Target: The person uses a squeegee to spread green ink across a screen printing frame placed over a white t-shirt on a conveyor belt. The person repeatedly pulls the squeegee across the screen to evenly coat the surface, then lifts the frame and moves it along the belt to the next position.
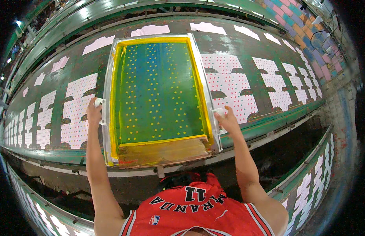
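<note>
Lg green table point(229, 47) runs L to R across the view, bending at the fisheye rim. Next biggest: the printing screen point(161, 92), a green panel w/ yellow-taped edges in a pale frame, over the table directly in front of the person, betw. both hands. Its long axis runs away from the body, i.e. across the table's width; hands are on opp. long sides, nearer its close end than its far end, abt equally near, w/ the R one slightly closer to the body. Dotted cloth pcs point(227, 88) lie in rows both sides; plain pale pcs point(207, 28) are along the far side. A brown strip point(163, 152) spans the screen's near end. L hand point(94, 112) is closed on the L white handle point(98, 102); R hand point(229, 121) grips the R white handle point(219, 112), arms spread. Smallest: yellow dots on the panel. Hidden: whatever's under the screen; can't tell if its underside touches the table or is clear of it. L fingers partly out of sight behind handle/hand; far L cloth too small to make out, table ends lost at dark rim.
</note>
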{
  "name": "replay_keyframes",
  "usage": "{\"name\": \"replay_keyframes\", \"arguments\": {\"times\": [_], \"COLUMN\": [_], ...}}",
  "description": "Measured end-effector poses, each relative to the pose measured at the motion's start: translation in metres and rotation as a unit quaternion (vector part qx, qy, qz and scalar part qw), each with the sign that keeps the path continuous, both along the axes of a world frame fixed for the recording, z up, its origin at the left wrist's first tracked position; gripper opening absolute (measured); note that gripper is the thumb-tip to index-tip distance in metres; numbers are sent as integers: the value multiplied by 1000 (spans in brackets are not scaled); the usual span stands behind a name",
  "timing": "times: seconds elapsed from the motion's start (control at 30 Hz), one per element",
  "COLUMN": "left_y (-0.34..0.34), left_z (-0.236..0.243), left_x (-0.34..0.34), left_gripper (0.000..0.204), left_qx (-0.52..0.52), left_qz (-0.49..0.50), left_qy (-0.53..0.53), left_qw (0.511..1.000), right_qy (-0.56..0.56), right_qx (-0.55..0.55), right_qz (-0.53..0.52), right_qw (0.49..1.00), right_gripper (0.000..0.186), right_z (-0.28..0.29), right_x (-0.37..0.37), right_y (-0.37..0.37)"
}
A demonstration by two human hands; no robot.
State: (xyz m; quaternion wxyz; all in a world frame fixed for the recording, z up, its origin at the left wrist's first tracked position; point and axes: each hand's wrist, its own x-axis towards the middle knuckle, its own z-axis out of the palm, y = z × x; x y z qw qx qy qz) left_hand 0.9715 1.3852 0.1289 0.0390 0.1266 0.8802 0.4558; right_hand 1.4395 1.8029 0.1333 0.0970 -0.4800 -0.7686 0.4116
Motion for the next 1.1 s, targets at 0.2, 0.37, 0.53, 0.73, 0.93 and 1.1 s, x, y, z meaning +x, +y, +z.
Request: {"name": "replay_keyframes", "arguments": {"times": [0.2, 0.37, 0.53, 0.73, 0.93, 1.1], "left_y": [136, 232, 284, 306, 315, 323], "left_z": [-13, -45, -63, -69, -70, -66], "left_x": [96, 178, 226, 256, 273, 284], "left_gripper": [47, 46, 47, 48, 50, 50], "left_qx": [31, 28, 35, 59, 40, 35], "left_qz": [8, -28, -25, 1, -16, -5], "left_qy": [17, 64, 64, -4, 56, -11], "left_qw": [999, 997, 997, 998, 997, 999], "right_qy": [18, -47, -56, -54, -71, -105], "right_qx": [38, 102, 55, 63, 46, 74], "right_qz": [-41, -45, 1, -9, 7, 20], "right_qw": [998, 993, 997, 997, 996, 991], "right_gripper": [86, 80, 69, 66, 68, 67], "right_z": [28, 3, -19, -28, -27, -30], "right_x": [80, 154, 205, 234, 248, 254], "right_y": [129, 238, 300, 322, 340, 353]}}
